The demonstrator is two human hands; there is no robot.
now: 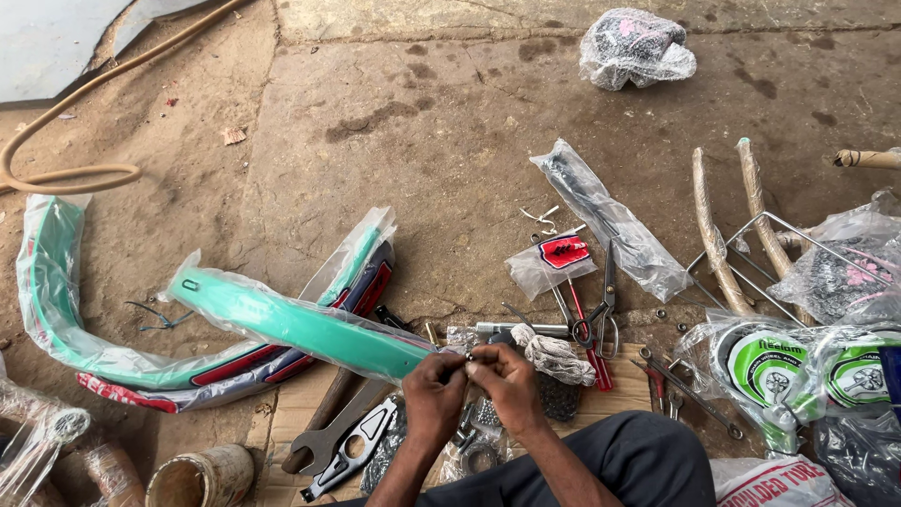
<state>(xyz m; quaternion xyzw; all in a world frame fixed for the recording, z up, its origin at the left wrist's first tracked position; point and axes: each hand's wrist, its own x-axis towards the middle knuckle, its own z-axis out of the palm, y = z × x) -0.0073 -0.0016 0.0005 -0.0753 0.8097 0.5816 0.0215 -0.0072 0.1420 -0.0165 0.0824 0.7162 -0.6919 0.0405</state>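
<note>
Both hands pinch one tiny metal part at the green mudguard's tip.
Left hand [434, 377] and right hand [505, 374] meet, fingers closed on the small part [468, 355] (too small to identify); mudguard [300, 324] runs away up-left.

Left hand [434, 380] and right hand [507, 376] meet, fingertips pinched together.
</note>
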